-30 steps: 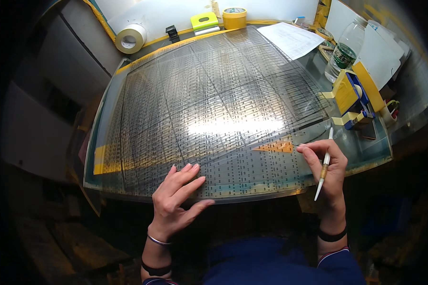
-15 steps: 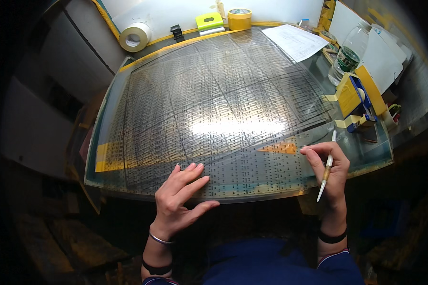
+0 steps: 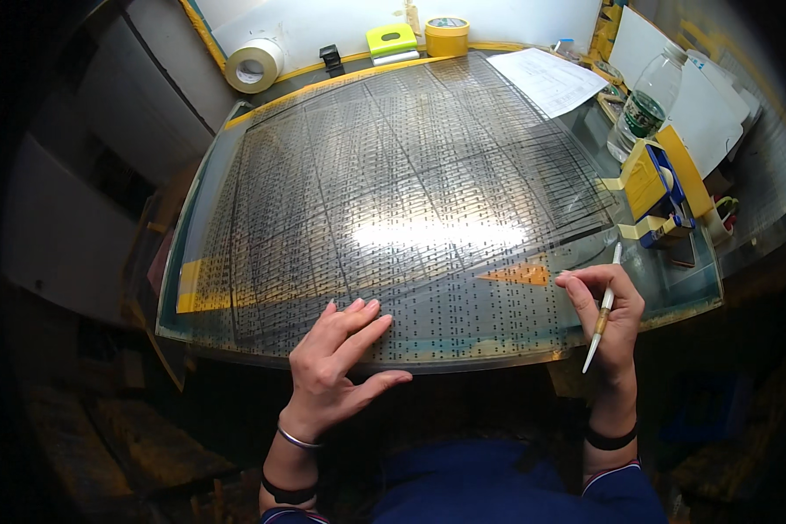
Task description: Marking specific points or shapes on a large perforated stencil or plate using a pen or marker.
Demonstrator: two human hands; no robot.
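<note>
A large transparent film sheet (image 3: 323, 175) printed with rows of small black marks and dark lines covers the glass-topped table. My left hand (image 3: 336, 354) rests on its near edge, fingers stretched out and thumb apart, holding nothing. At the right, my right hand (image 3: 610, 310) has a slim white pen-like tool (image 3: 602, 321) with a tan grip tucked across its fingers, one pointed end towards me. The thumb and forefinger come together close to an orange triangle (image 3: 524, 275) on the sheet; whether they pinch anything cannot be made out.
Along the back stand a white tape roll (image 3: 254, 66), a lime-green hole punch (image 3: 392, 41) and a yellow tub (image 3: 446, 37). A paper sheet (image 3: 546, 80) lies back right. Nearer on the right are a plastic bottle (image 3: 648, 105) and tape dispensers (image 3: 659, 188).
The whole view has shifted slightly. My left hand sits a little further right; the right hand keeps its pose with the pen-like tool.
</note>
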